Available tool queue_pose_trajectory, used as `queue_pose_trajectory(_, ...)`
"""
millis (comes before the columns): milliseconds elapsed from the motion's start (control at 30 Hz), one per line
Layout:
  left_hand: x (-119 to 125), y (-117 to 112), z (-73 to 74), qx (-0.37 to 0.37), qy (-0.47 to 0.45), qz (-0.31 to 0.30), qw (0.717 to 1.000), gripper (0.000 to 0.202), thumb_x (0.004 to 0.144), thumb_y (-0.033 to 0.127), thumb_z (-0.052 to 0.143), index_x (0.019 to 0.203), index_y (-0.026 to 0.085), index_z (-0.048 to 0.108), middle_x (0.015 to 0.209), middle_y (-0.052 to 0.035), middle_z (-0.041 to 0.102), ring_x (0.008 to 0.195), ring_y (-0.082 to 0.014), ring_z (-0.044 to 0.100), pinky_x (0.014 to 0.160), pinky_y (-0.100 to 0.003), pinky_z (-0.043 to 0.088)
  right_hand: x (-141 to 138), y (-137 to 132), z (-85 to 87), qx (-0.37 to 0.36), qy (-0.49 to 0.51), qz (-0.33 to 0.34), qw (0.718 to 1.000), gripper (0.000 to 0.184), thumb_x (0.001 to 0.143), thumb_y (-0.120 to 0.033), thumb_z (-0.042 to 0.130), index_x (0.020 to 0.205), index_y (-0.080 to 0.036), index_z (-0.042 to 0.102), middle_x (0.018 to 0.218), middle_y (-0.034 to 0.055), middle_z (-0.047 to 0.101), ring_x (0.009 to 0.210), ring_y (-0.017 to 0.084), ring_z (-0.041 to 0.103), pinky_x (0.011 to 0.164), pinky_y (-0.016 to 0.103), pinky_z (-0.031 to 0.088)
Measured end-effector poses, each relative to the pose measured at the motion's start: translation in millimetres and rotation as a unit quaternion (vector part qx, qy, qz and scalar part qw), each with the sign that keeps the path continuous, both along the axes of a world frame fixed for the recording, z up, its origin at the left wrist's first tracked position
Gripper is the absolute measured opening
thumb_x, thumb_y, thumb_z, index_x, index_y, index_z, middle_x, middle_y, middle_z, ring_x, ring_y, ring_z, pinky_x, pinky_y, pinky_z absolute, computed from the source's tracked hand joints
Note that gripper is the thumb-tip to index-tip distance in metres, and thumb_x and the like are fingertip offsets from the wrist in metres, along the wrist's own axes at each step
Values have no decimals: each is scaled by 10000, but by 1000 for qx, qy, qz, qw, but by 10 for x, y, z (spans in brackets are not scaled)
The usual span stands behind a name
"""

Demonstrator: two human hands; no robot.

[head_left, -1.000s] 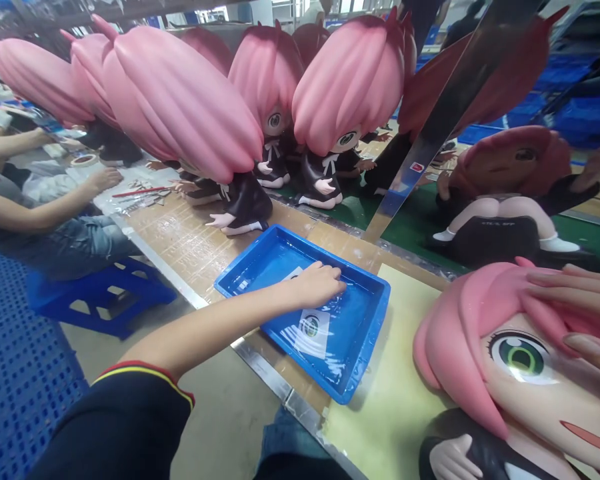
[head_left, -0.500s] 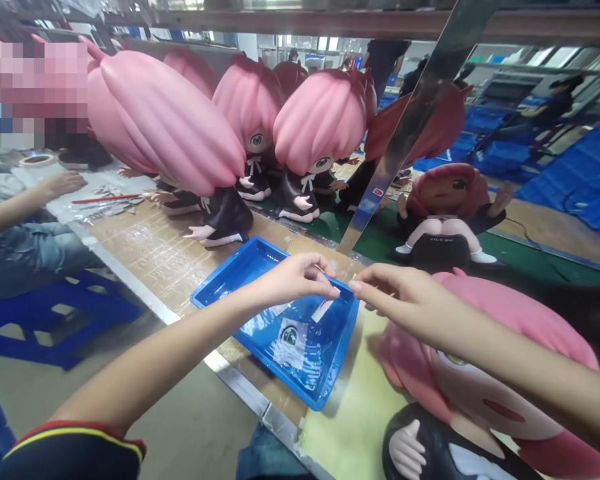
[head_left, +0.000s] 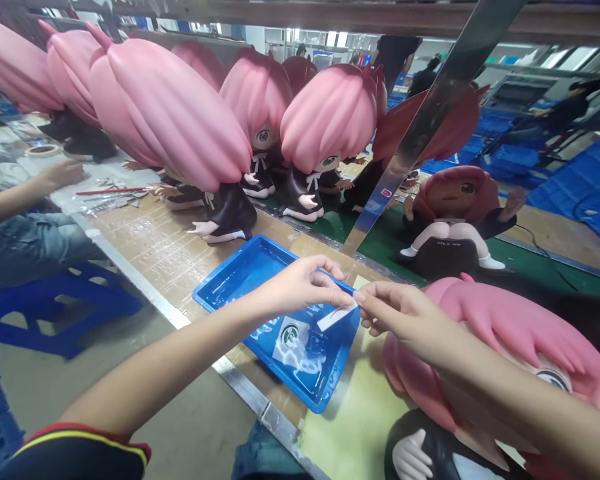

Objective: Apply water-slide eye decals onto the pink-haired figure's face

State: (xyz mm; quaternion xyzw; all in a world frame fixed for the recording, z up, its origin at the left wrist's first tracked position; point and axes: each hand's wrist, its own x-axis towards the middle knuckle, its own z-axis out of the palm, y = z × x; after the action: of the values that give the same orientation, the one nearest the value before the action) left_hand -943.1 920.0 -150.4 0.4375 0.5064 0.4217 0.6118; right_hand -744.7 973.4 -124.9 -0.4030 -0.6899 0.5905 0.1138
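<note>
Over the far right corner of a blue tray (head_left: 215, 267) of water, my left hand (head_left: 316, 283) pinches a narrow white decal strip (head_left: 330, 321) with a thin dark reddish line on it. My right hand (head_left: 391, 308) meets it there, thumb and finger closed at the strip's upper end, fingertips nearly touching the left ones. A square eye decal (head_left: 291, 339), green and black on white, lies in the water. Below my right forearm, a large pink-haired figure (head_left: 485, 313) leans back on yellow foam (head_left: 350, 407); one eye shows and my arm hides part of its face.
Several more pink-haired figures (head_left: 325, 120) stand along the bench's back. A slanting metal post (head_left: 405, 153) rises behind the tray. At left are a co-worker's hand (head_left: 63, 175), a red stick (head_left: 113, 191), a tape roll (head_left: 43, 151) and a blue stool (head_left: 55, 313).
My hands have come together, and my right fingers now close at the strip's end. The strip has shifted slightly right. The reclining figure's eye now shows above my right forearm.
</note>
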Motion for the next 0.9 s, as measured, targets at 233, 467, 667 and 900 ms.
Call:
queue_pose_trajectory(233,19,-243,-5,-20,-32,13,999,360,792,470,790,821,132,672,798,-29,723,718,-129,691,701,-246,496,96,-93,-62,20,65,-94,993,634,794,-784,704,824,-157,616,775,35,592,702,126,558,647,229,495)
queue_pose_trajectory(467,93,-284,144,-20,-23,-6,1000,230,846,343,729,773,136,661,716,5,686,675,-95,644,680,-212,485,201,-173,115,65,35,-83,994,468,953,-618,586,913,-155,639,865,68,674,749,156,658,650,244,555)
queue_pose_trajectory(667,183,-193,138,-21,24,-75,997,203,872,325,701,786,145,664,725,12,682,685,-104,618,680,-224,463,664,-77,258,357,-57,-23,932,345,1018,-509,520,895,-222,667,823,21,686,758,197,653,657,330,527)
queue_pose_trajectory(900,382,5,-2,-15,37,-168,985,205,878,352,696,835,153,677,737,21,660,726,-124,601,701,-244,441,1322,76,-13,664,-189,9,723,350,1023,-302,571,1271,-63,631,1376,223,582,1287,490,504,1044,669,406)
